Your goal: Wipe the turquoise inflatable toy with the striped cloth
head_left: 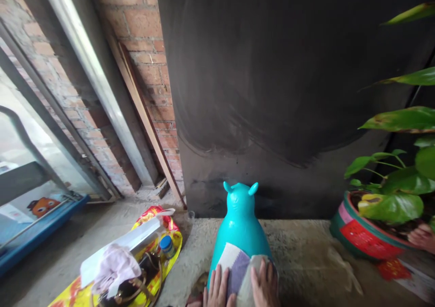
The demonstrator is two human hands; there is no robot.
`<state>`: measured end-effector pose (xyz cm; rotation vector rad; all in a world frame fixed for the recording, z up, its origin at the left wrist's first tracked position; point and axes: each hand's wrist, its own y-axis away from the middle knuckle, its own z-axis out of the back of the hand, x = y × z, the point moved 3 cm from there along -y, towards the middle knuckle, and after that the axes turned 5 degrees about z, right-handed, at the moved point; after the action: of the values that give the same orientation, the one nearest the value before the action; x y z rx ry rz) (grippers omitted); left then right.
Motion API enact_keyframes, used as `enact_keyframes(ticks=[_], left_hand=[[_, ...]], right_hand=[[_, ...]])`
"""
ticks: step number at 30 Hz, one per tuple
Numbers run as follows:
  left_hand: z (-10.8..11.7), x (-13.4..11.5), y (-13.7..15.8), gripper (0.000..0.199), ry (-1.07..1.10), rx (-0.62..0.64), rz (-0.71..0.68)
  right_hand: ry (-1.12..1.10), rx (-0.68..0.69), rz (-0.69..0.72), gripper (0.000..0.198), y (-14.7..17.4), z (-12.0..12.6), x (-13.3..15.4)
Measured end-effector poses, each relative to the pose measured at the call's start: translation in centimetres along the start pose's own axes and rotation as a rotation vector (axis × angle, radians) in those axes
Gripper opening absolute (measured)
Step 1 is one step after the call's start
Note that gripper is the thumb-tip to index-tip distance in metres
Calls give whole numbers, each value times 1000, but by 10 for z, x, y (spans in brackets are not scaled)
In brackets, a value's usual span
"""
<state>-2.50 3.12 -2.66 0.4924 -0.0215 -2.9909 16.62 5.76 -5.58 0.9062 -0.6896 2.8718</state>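
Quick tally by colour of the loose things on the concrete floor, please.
Turquoise: 1, inflatable animal toy under both hands
Yellow: 1, yellow-and-red printed plastic bag
Pink: 1, crumpled cloth
Blue: 1, blue-capped small bottle
Red-green: 1, glazed plant pot
Total: 5

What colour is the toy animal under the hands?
Turquoise all over; the toy shows best in the head view, with a cloth under both hands.
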Motion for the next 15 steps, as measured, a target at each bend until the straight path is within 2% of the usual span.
enact_keyframes(ticks=[3, 5, 7, 9, 11, 15], left_hand=[[8, 2, -3, 59, 44, 102, 31], [11, 5, -6, 59, 57, 164, 49], [15, 5, -13, 61, 34, 190, 49], [21, 2, -21, 65, 6, 179, 18], [30, -9, -28, 73, 27, 163, -68], [57, -43, -31, 80, 221, 244, -378]], right_hand=[[-109, 31, -205, 56, -34, 4, -21], [-131, 40, -258, 76, -44, 10, -33], [-158, 52, -292, 88, -43, 18, -40], [-177, 59, -305, 90, -34, 27, -38], [-251, 55, -282, 82, -20, 36, -24], [-532, 40, -41, 62, 0, 53, 24]])
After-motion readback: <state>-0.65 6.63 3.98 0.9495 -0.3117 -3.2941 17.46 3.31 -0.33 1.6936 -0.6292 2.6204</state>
